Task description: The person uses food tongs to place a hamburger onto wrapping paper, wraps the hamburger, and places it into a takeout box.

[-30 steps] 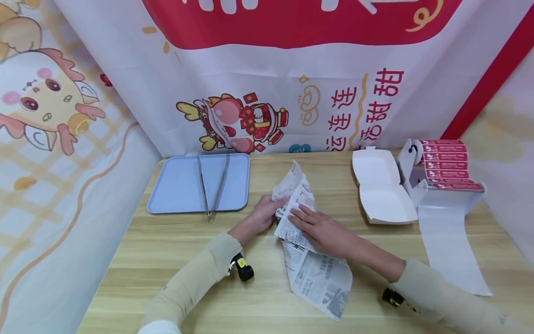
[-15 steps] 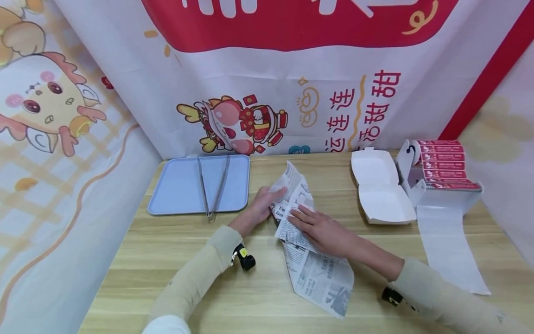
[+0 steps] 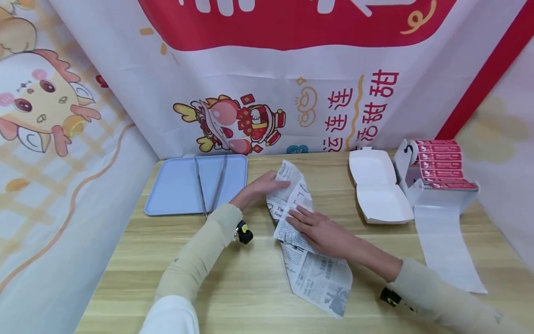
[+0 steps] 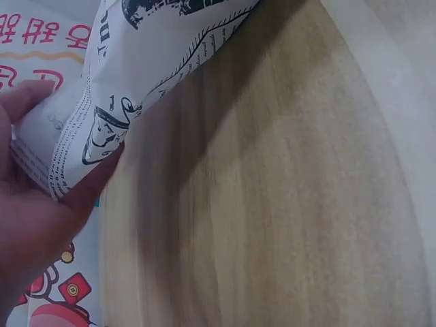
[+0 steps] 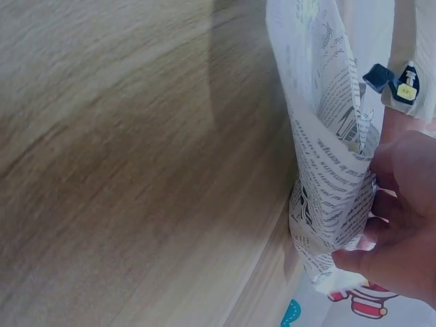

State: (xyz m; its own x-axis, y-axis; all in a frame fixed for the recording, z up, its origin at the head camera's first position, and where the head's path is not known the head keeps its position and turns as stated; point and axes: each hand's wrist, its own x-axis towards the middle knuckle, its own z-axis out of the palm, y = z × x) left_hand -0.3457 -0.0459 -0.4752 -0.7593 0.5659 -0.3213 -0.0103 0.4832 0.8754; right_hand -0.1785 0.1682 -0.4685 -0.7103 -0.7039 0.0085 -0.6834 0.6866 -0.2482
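Observation:
A newspaper-print wrapping sheet (image 3: 319,283) lies on the table, its upper part folded over into a bulky roll and its lower flap spread flat toward the person. My left hand (image 3: 265,184) pinches the far end of the paper, thumb on top and fingers beneath. In the left wrist view, the printed paper (image 4: 170,48) runs between thumb and finger. Straight fingers of my right hand (image 3: 323,234) press on the fold from the right. The right wrist view shows the paper roll (image 5: 330,191) under those fingers, with an opening along its upper side. Whatever is inside is hidden.
A blue tray (image 3: 173,185) with metal tongs (image 3: 219,181) stands at the back left; the left forearm overlaps the tongs' near end. At the back right sit an open white takeaway box (image 3: 384,199) and a dispenser with a red sticker roll (image 3: 442,162), its backing strip (image 3: 446,246) trailing forward.
My left hand has moved from the paper's left side up to its far end, and that end has shifted slightly left. The right hand has stayed on the fold.

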